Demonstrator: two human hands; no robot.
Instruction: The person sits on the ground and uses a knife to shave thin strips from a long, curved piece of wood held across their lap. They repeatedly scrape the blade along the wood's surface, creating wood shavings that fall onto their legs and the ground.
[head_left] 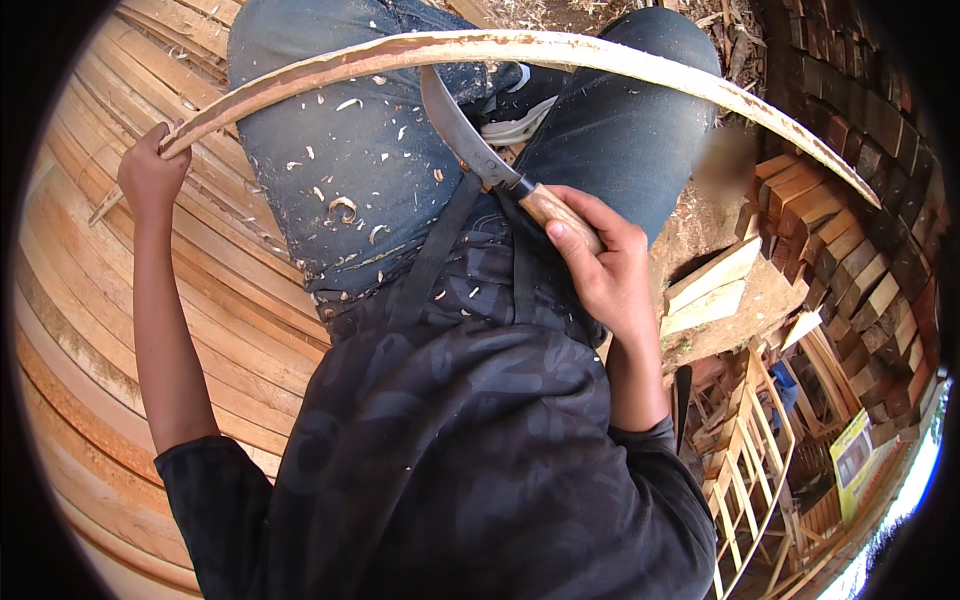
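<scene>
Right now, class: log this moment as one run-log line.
left hand: grips wooden strip | right hand: holds curved knife | blade on strip

Your lap (350,170), in blue jeans at the upper centre of the frame, carries the long wooden strip (560,50) and scattered pale wood shavings (343,207) beneath it.

A dark top with a faint camouflage pattern is worn, and its sleeves are pushed up above the elbows, at 7 o'clock and 4 o'clock. The forearms are left bare. Blue jeans are worn on the legs, toward 12 o'clock. The jeans are dusty and dotted with small pale wood curls. Two dark straps are seen running down the top's front.
</scene>
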